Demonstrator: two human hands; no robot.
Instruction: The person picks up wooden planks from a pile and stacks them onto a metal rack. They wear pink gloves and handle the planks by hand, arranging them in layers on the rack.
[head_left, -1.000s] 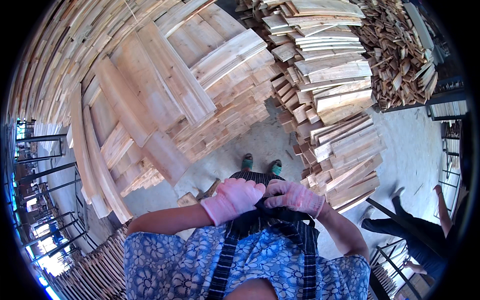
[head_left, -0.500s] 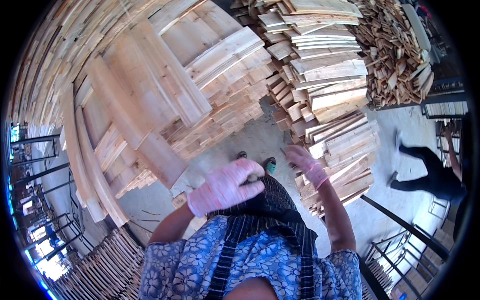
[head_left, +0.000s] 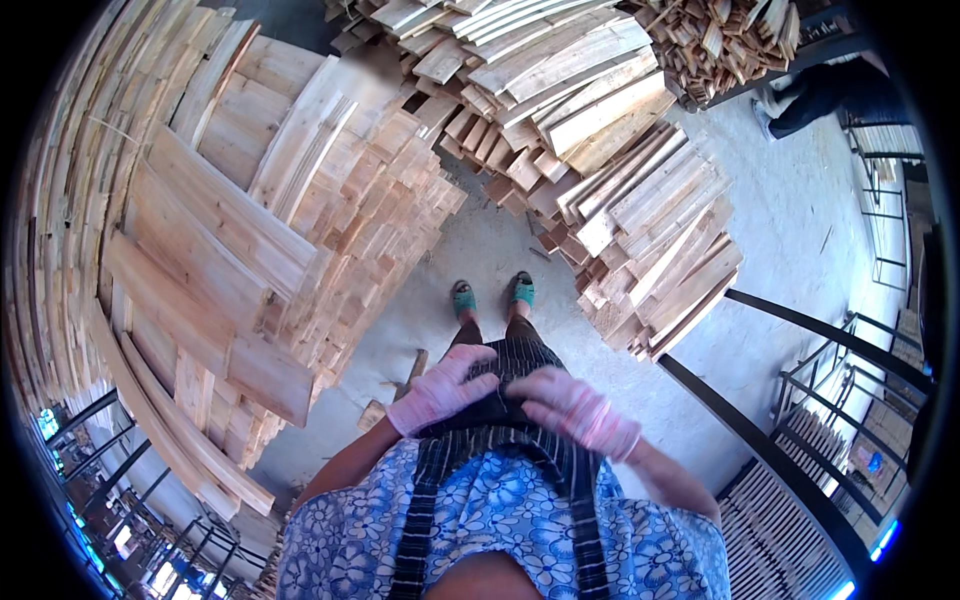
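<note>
From where I stand, I see a person looking down at a striped dark apron, which hangs down the front of their body over a blue flowery shirt; the left hand is by the left side of the apron, its thumb and fingers apart and loose; the right hand is over the other side, fingers stretched out and a bit blurry, its grip loose too; I cannot tell if either one touches the cloth; both hands wear pink gloves; green sandals are on the feet, on the grey floor; a big stack of flat boards is on the person's left, and a long pile of short boards is in front, toward the right; far off, another person in dark clothes is near the racks.
</note>
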